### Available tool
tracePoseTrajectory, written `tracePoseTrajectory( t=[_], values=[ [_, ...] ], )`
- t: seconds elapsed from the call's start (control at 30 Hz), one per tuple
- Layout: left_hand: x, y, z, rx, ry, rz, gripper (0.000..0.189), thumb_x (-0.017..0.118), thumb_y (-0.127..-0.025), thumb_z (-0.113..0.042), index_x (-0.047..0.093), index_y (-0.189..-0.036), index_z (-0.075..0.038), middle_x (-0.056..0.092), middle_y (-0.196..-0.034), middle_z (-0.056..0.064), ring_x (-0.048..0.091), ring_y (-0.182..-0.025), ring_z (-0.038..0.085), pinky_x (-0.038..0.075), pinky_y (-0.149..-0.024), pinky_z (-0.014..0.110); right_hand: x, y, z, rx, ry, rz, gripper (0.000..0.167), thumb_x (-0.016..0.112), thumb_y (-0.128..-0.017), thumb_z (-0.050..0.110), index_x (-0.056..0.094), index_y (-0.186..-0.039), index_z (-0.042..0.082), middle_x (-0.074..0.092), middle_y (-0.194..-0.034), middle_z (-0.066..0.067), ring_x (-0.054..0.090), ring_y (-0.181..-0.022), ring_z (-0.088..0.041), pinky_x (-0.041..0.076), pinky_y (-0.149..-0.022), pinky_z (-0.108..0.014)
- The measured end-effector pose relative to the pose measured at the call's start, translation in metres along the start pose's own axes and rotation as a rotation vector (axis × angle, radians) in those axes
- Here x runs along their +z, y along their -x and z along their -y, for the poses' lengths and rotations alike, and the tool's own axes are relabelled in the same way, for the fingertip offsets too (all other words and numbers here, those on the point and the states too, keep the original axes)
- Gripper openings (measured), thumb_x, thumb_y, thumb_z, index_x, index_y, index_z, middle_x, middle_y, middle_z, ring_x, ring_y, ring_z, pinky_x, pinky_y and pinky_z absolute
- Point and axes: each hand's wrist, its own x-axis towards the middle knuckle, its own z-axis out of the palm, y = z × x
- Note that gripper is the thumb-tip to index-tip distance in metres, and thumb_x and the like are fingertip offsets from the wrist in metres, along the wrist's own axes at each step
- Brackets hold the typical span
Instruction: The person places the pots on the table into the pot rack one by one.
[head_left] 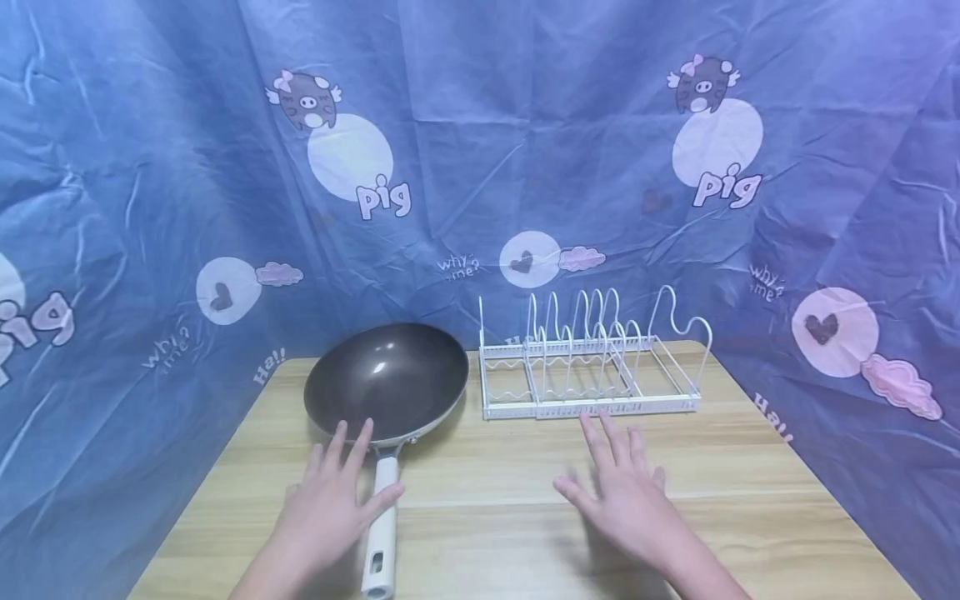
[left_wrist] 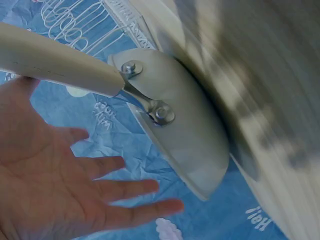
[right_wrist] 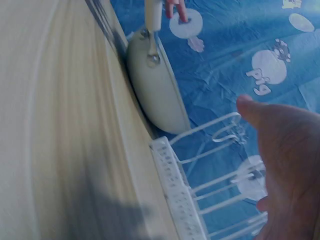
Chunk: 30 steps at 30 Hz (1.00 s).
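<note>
A frying pan [head_left: 390,379] with a dark inside and a cream outer wall [left_wrist: 175,120] sits at the left of the table, its pale handle [head_left: 381,525] pointing toward me. My left hand [head_left: 326,508] is spread just left of the handle, fingers straight, holding nothing; its thumb overlaps the handle in the head view. My right hand [head_left: 622,500], also spread and holding nothing, hovers in front of a white wire rack [head_left: 592,407]. The rack stands right of the pan, with several upright wire loops and a slotted front rail [right_wrist: 175,190].
The wooden table [head_left: 480,533] has its back edge behind the pan and rack. Blue cloth [head_left: 480,125] printed with pigs, hearts and clouds hangs close behind the table and along both sides.
</note>
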Motion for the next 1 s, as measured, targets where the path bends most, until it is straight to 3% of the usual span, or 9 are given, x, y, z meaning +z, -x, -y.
tracePoseTrajectory(
  t=[0.17, 0.27, 0.4, 0.5, 0.7, 0.87, 1.0],
  values=[
    [0.002, -0.003, 0.006, -0.018, 0.154, 0.071, 0.124, 0.049, -0.095, -0.087, -0.001, -0.174, -0.005, 0.014, -0.175, 0.037, 0.03, -0.156, 0.064, 0.039, -0.119, 0.08, 0.009, -0.001, 0.013, -0.062, -0.119, -0.01, 0.121, 0.065, -0.091, 0.079, 0.0, -0.176, 0.024, 0.01, -0.182, -0.022, 0.019, -0.16, -0.064, 0.031, -0.117, -0.083],
    [0.004, -0.005, 0.01, -0.087, 0.255, 0.109, 0.135, 0.056, -0.092, -0.087, -0.003, -0.171, 0.005, 0.026, -0.172, 0.037, 0.042, -0.152, 0.06, 0.04, -0.123, 0.074, 0.015, -0.003, 0.024, -0.081, -0.182, 0.027, 0.126, 0.066, -0.089, 0.081, -0.001, -0.176, 0.02, 0.008, -0.183, -0.021, 0.023, -0.162, -0.057, 0.03, -0.124, -0.074],
    [0.008, -0.01, 0.015, -0.177, 0.356, 0.128, 0.134, 0.066, -0.091, -0.08, 0.009, -0.166, 0.016, 0.051, -0.16, 0.034, 0.063, -0.134, 0.053, 0.05, -0.114, 0.071, 0.025, -0.003, 0.042, -0.065, -0.292, 0.107, 0.128, 0.071, -0.087, 0.078, -0.001, -0.176, 0.021, 0.007, -0.183, -0.017, 0.028, -0.163, -0.05, 0.028, -0.129, -0.069],
    [0.012, -0.014, 0.019, -0.198, 0.459, 0.156, 0.121, 0.073, -0.093, -0.069, 0.023, -0.161, 0.018, 0.06, -0.151, 0.032, 0.068, -0.128, 0.048, 0.055, -0.108, 0.067, 0.032, -0.001, 0.055, -0.045, -0.377, 0.148, 0.128, 0.078, -0.085, 0.073, 0.004, -0.176, 0.022, 0.014, -0.182, -0.019, 0.035, -0.16, -0.051, 0.032, -0.128, -0.072],
    [0.023, -0.018, 0.028, -0.246, 0.837, 0.264, 0.095, 0.08, -0.097, -0.046, 0.036, -0.153, 0.016, 0.06, -0.145, 0.037, 0.076, -0.107, 0.035, 0.069, -0.087, 0.05, 0.044, 0.0, 0.08, -0.072, -0.611, 0.224, 0.118, 0.08, -0.091, 0.06, 0.014, -0.175, 0.011, 0.025, -0.179, -0.024, 0.041, -0.156, -0.053, 0.041, -0.123, -0.072],
    [0.029, -0.02, 0.035, -0.193, 1.043, 0.379, 0.088, 0.072, -0.104, -0.035, 0.026, -0.154, 0.022, 0.063, -0.136, 0.035, 0.077, -0.11, 0.034, 0.067, -0.095, 0.052, 0.058, -0.002, 0.096, -0.125, -0.938, 0.426, 0.103, 0.076, -0.101, 0.043, 0.014, -0.172, 0.0, 0.03, -0.175, -0.028, 0.05, -0.149, -0.053, 0.062, -0.107, -0.054],
    [0.031, -0.022, 0.04, -0.122, 1.194, 0.489, 0.086, 0.068, -0.107, -0.029, 0.02, -0.156, 0.023, 0.066, -0.137, 0.03, 0.075, -0.116, 0.031, 0.064, -0.104, 0.051, 0.071, -0.003, 0.109, -0.123, -1.098, 0.621, 0.095, 0.071, -0.104, 0.045, 0.022, -0.169, -0.003, 0.033, -0.173, -0.029, 0.059, -0.143, -0.046, 0.067, -0.099, -0.044]
  ],
)
